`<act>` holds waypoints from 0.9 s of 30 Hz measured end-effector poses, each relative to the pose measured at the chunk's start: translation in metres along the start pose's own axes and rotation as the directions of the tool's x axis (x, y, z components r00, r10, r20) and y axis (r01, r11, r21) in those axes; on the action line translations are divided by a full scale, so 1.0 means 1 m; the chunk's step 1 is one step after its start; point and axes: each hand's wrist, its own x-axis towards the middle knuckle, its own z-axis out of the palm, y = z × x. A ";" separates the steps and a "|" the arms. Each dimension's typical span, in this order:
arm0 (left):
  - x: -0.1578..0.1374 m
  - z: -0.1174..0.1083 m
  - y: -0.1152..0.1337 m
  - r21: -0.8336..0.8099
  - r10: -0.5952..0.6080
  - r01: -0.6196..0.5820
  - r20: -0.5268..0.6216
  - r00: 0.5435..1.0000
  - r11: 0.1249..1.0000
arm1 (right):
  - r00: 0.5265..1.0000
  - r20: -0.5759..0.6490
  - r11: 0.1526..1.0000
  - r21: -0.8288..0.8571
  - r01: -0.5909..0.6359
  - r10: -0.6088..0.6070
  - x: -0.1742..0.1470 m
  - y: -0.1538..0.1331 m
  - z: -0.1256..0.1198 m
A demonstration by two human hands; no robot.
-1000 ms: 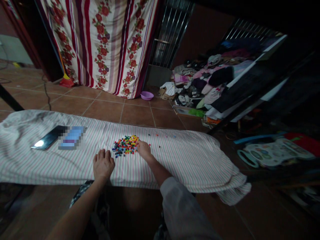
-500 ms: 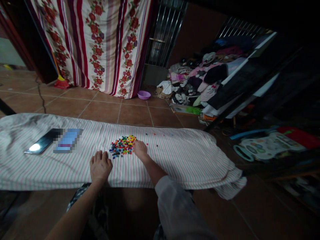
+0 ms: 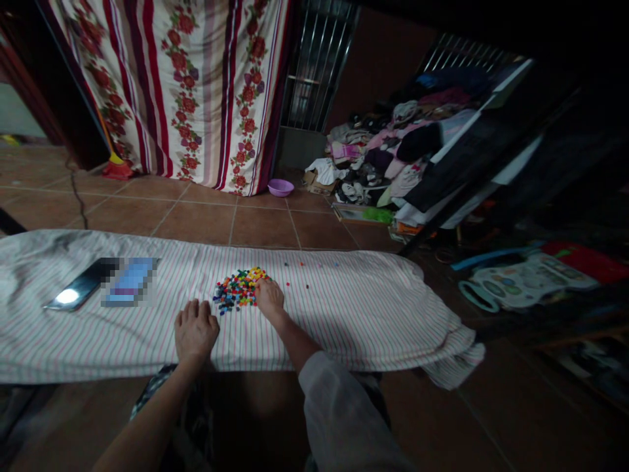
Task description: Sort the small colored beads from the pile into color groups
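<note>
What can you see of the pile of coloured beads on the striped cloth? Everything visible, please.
The bead pile is a loose, flat heap of tiny pieces in red, yellow, blue, green and dark tones, plastic by the look. It lies mid-way along the striped cloth. The right hand touches its right edge; the left hand rests flat just short of it. A few strays lie scattered to its right.

Your view is dim and grainy; beyond your right hand (image 3: 270, 298) the room sinks into black, edges bowed, glare left on the phone (image 3: 81, 286).
</note>
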 end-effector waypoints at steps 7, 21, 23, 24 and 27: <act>0.000 0.000 0.000 0.025 -0.005 0.006 -0.012 1.000 1.000 | 0.999 -0.032 0.999 0.018 0.039 -0.038 0.000 0.000 0.007; 0.000 0.001 0.000 0.019 0.001 -0.001 -0.021 1.000 1.000 | 1.000 -0.003 0.999 0.042 -0.016 0.017 0.002 0.003 0.002; 0.000 0.001 0.000 0.028 0.001 -0.001 -0.019 1.000 1.000 | 1.000 0.004 0.998 0.056 -0.015 0.015 0.003 0.003 0.002; 0.000 0.001 0.000 0.031 0.001 -0.001 -0.018 1.000 1.000 | 1.000 0.004 0.998 0.063 -0.009 0.009 0.004 0.003 0.002; 0.000 0.002 0.000 0.029 -0.001 0.002 -0.017 1.000 1.000 | 1.000 -0.006 0.998 0.058 0.027 -0.027 0.004 0.004 0.002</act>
